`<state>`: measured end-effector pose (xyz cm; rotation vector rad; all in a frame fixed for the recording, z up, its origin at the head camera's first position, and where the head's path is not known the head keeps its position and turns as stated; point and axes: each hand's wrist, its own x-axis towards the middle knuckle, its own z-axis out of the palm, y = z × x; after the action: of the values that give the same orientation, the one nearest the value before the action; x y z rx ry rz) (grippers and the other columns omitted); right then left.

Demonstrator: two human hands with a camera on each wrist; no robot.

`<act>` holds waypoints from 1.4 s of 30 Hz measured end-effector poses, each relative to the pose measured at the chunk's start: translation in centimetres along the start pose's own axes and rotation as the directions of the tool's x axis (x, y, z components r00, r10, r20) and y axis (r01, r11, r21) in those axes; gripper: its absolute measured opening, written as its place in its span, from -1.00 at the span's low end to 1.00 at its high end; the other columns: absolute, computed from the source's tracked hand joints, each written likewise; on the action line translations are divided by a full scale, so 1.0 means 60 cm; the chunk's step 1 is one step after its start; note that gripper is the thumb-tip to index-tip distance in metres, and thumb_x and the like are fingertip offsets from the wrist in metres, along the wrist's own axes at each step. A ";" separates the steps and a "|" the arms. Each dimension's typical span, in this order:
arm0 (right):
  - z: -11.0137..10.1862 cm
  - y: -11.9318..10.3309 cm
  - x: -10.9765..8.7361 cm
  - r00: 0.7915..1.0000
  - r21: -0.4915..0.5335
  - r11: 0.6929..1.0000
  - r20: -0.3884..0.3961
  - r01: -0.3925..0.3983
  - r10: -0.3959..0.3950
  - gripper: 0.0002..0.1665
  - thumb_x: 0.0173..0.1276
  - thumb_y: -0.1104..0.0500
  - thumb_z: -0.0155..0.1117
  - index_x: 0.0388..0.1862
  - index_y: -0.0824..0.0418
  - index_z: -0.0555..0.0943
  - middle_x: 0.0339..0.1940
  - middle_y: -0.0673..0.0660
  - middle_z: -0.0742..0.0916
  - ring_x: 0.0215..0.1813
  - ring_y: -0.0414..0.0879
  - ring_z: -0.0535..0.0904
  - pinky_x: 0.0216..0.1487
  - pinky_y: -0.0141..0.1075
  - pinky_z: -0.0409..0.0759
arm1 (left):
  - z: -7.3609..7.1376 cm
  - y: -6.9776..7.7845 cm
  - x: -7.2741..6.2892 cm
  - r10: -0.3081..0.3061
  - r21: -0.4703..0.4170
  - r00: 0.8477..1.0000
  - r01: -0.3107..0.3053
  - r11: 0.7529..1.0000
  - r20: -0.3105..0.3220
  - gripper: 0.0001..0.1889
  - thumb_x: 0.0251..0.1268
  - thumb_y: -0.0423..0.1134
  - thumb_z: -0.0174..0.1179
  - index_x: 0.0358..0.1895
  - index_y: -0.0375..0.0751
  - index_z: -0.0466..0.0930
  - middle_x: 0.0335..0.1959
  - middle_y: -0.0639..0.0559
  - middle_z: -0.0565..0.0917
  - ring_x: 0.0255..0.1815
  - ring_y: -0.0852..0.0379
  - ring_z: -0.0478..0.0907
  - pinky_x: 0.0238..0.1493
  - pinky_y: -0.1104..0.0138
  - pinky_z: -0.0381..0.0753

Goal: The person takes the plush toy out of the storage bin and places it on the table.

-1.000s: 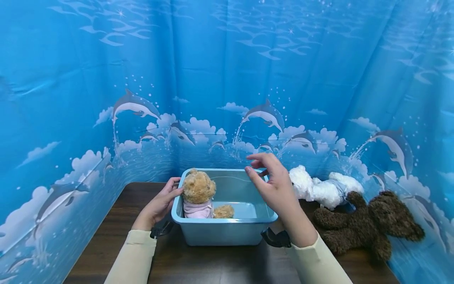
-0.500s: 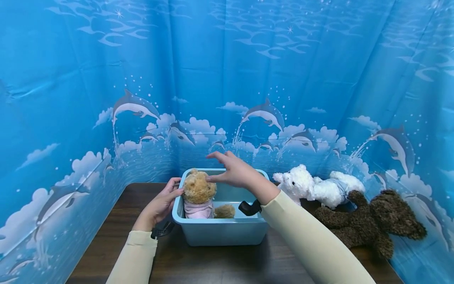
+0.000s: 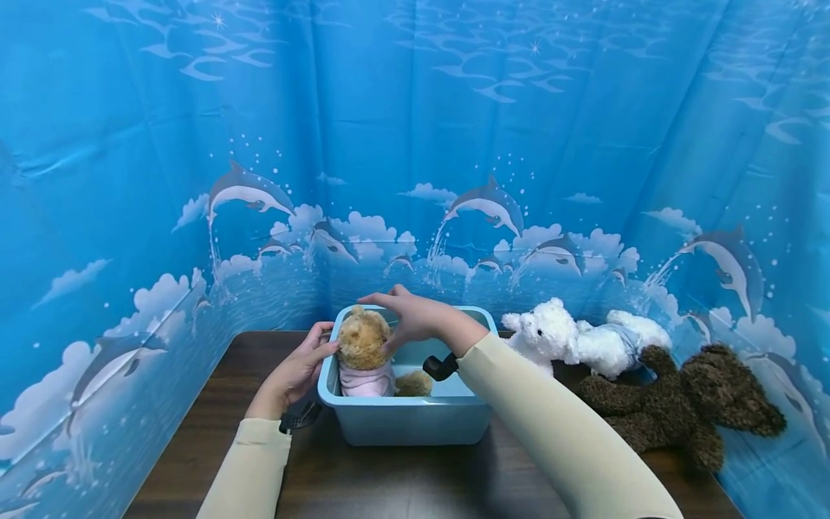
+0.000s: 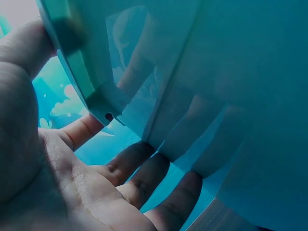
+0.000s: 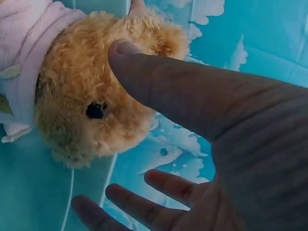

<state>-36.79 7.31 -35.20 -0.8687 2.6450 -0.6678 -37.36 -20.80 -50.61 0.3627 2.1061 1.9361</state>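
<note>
A tan teddy bear in a pink top sits upright at the left end of a light-blue plastic bin in the head view. My left hand grips the bin's left end, thumb over the rim and fingertips against the outer wall. My right hand reaches over the bin from the right with its fingers spread. Its thumb lies across the fur of the bear's head in the right wrist view, while the other fingers stay apart from the bear.
Right of the bin, a white plush toy lies on the dark wooden table. A dark-brown teddy bear lies in front of it. Behind hangs a blue curtain printed with dolphins.
My right hand has swung left from above the bin's right end to the bear's head, then lowered slightly, uncovering more of the white plush toy. My left hand has stayed at the bin's left end.
</note>
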 end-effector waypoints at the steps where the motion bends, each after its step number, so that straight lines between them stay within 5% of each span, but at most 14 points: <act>1: 0.002 -0.002 0.004 1.000 0.003 1.000 0.005 -0.005 0.005 0.12 0.32 0.12 0.69 0.73 -0.33 0.30 0.55 0.21 0.37 0.30 0.10 0.59 0.27 0.14 0.70 | 0.000 0.000 0.000 -0.003 -0.002 1.000 0.003 1.000 0.001 -0.34 0.71 0.14 0.11 0.60 0.12 -0.03 0.61 -0.25 0.21 0.60 -0.25 0.25 0.63 -0.17 0.38; 11: 0.029 0.015 0.018 0.999 0.054 0.999 0.054 -0.008 0.005 0.12 0.33 0.43 0.57 0.67 -0.38 0.36 0.54 0.14 0.38 0.56 0.22 0.38 0.33 0.10 0.72 | 0.003 0.002 -0.004 0.002 0.005 1.000 -0.002 1.000 -0.005 -0.37 0.73 0.11 0.08 0.59 0.12 -0.01 0.59 -0.24 0.23 0.59 -0.25 0.25 0.61 -0.18 0.40; 26: 0.049 0.038 0.024 0.987 0.126 0.982 0.057 0.139 -0.147 -0.06 0.20 0.40 0.70 0.33 -0.16 0.35 0.39 0.00 0.53 0.38 -0.04 0.51 0.33 -0.13 0.72 | 0.009 0.004 -0.005 -0.010 -0.004 1.000 0.010 1.000 -0.023 -0.39 0.71 0.06 0.11 0.58 0.14 0.02 0.59 -0.21 0.25 0.60 -0.25 0.27 0.61 -0.17 0.41; 37: 0.041 0.032 0.010 0.994 -0.046 0.995 0.071 0.092 -0.089 0.06 0.15 0.19 0.80 0.51 -0.34 0.41 0.38 0.01 0.46 0.37 0.00 0.46 0.23 -0.04 0.74 | 0.008 0.006 -0.005 -0.020 -0.003 0.999 0.019 1.000 -0.038 -0.42 0.72 0.02 0.10 0.58 0.14 0.05 0.57 -0.21 0.27 0.57 -0.25 0.32 0.55 -0.16 0.50; 42: 0.036 0.031 0.004 0.992 -0.020 0.997 0.109 0.070 -0.067 0.12 0.13 0.31 0.78 0.49 -0.30 0.34 0.40 -0.01 0.47 0.41 0.01 0.43 0.26 -0.04 0.75 | 0.006 0.005 -0.004 -0.023 -0.005 0.999 0.023 1.000 -0.040 -0.42 0.71 0.02 0.09 0.57 0.17 0.04 0.58 -0.21 0.27 0.57 -0.26 0.32 0.53 -0.17 0.51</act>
<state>-37.04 7.76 -37.99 -0.9776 2.5421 -0.5897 -36.98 -20.51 -50.34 0.3002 2.1202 1.9505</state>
